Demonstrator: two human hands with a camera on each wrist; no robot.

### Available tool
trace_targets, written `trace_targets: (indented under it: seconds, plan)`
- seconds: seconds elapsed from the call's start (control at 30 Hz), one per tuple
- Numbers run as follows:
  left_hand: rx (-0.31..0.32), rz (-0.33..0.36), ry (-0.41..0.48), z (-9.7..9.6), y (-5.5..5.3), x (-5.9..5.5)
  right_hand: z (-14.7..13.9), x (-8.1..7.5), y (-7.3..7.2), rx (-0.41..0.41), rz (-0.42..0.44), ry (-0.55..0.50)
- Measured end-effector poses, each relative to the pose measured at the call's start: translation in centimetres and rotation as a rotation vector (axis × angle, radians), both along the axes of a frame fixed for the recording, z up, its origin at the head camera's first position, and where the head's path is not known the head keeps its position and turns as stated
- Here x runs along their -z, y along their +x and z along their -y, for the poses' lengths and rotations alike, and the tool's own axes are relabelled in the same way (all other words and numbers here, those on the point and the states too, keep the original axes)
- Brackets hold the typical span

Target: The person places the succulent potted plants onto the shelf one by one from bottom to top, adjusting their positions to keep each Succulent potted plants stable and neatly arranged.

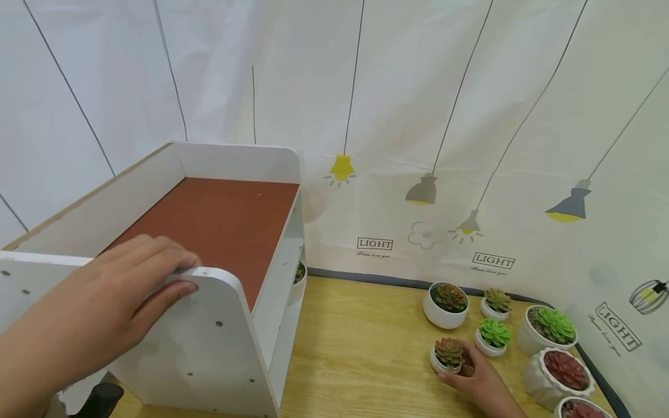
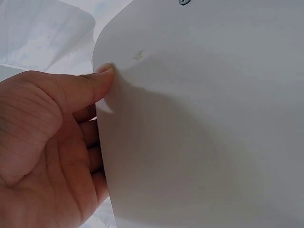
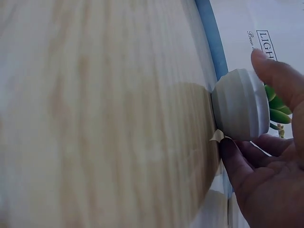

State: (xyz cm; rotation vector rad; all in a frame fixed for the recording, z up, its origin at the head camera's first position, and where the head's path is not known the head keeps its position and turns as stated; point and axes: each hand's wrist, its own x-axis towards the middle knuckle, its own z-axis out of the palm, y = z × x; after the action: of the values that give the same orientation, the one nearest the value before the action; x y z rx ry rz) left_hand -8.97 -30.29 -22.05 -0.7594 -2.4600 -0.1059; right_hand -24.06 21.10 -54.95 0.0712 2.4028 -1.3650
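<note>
At the left of the head view my left hand grips the top edge of the near side panel of a white shelf unit. In the left wrist view its thumb presses on the panel's flat face, with the other fingers curled behind the edge. My right hand holds a small potted succulent with reddish-green leaves, its thumb and fingers at opposite sides. In the right wrist view the white ribbed pot stands on the wood-grain tabletop, with fingertips right at its base.
Several other potted succulents stand around my right hand, among them a bright green one, a round white pot and a dark red one. Another plant sits inside the shelf. A lamp-printed sheet hangs behind.
</note>
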Motion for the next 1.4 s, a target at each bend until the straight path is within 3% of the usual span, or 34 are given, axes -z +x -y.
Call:
trace_targets:
  seconds: [0.23,0.73,1.4]
  plan:
    - [-0.007,0.003,0.0,0.0,0.0,0.0,0.0,0.5,-0.1,0.011,-0.079,0.07]
    - [0.005,-0.001,0.001,0.0,0.0,0.1,0.1,0.9,-0.2,0.005,-0.073,0.094]
    - [-0.023,-0.001,-0.002,0.1,-0.1,0.4,0.6,-0.3,0.2,0.031,-0.054,0.041]
